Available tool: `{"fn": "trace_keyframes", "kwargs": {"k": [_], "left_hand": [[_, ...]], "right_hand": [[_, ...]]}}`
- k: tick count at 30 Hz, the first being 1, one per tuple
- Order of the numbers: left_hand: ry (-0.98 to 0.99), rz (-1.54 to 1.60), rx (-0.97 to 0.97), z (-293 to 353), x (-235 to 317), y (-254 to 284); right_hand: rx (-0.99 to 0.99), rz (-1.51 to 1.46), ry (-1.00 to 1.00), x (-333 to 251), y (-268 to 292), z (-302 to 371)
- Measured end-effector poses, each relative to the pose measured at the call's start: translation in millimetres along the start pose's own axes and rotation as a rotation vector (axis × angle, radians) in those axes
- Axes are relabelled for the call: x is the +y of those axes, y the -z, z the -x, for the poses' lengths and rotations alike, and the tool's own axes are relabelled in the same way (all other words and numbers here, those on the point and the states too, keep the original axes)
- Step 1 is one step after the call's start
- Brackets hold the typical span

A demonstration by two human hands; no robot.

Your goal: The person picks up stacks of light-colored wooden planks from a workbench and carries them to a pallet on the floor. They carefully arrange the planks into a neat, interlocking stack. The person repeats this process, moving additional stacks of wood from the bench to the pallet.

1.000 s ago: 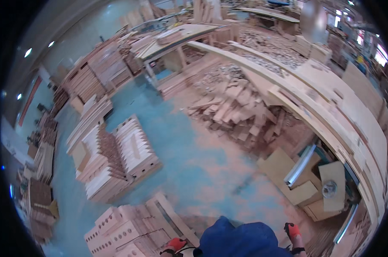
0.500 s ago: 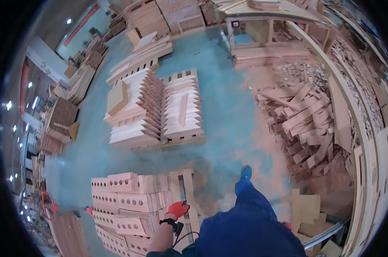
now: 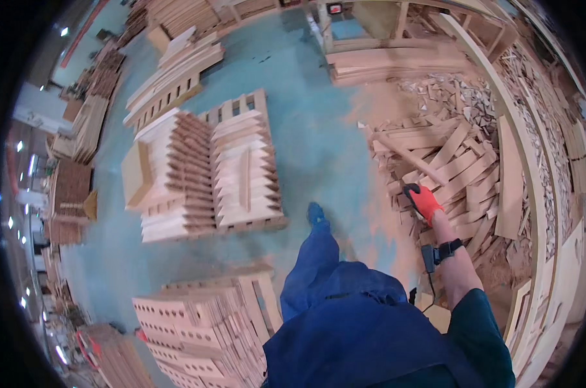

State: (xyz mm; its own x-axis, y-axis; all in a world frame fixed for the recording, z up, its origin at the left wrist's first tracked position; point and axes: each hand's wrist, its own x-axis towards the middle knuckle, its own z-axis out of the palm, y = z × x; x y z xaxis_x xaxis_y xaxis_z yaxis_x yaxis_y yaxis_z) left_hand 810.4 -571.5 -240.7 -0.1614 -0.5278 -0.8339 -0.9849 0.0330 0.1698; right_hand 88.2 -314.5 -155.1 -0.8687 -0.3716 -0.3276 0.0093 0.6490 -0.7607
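My right hand (image 3: pixel 425 202), in a red glove with dark finger parts, hangs in front of the scrap wood pile (image 3: pixel 464 168). Its fingers are loosely curled, and nothing shows in them. A wooden strip (image 3: pixel 412 158) on the pile ends close to the hand in the picture; I see no contact. A dark strap with a small device (image 3: pixel 440 255) circles my right wrist. My left hand is out of view. Nearest my left side is a stack of pale boards with round holes (image 3: pixel 196 317).
Ahead on the left, notched boards (image 3: pixel 244 171) are stacked on a pallet (image 3: pixel 257 103). A blue shoe (image 3: pixel 316 213) stands on the blue-green floor (image 3: pixel 312 123), which has sawdust along the right. A long wooden rail (image 3: pixel 532 149) borders the scrap. A workbench (image 3: pixel 396 44) stands far ahead.
My left hand, earlier beside the holed boards, has left the view. My right hand has come up in front of the scrap pile. The notched stacks now sit nearer and farther left.
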Motion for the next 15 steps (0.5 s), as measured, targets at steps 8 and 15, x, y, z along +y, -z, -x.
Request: {"fn": "trace_keyframes", "kwargs": {"k": [8, 15], "left_hand": [[-0.183, -0.278, -0.080, -169.6, 251.1, 169.3], [-0.507, -0.257, 0.213, -250.0, 677.0, 402.7]], "right_hand": [[-0.021, 0.292, -0.050, -30.7, -37.2, -106.7], [-0.144, 0.000, -0.738, -39.3, -20.2, -88.3]]}}
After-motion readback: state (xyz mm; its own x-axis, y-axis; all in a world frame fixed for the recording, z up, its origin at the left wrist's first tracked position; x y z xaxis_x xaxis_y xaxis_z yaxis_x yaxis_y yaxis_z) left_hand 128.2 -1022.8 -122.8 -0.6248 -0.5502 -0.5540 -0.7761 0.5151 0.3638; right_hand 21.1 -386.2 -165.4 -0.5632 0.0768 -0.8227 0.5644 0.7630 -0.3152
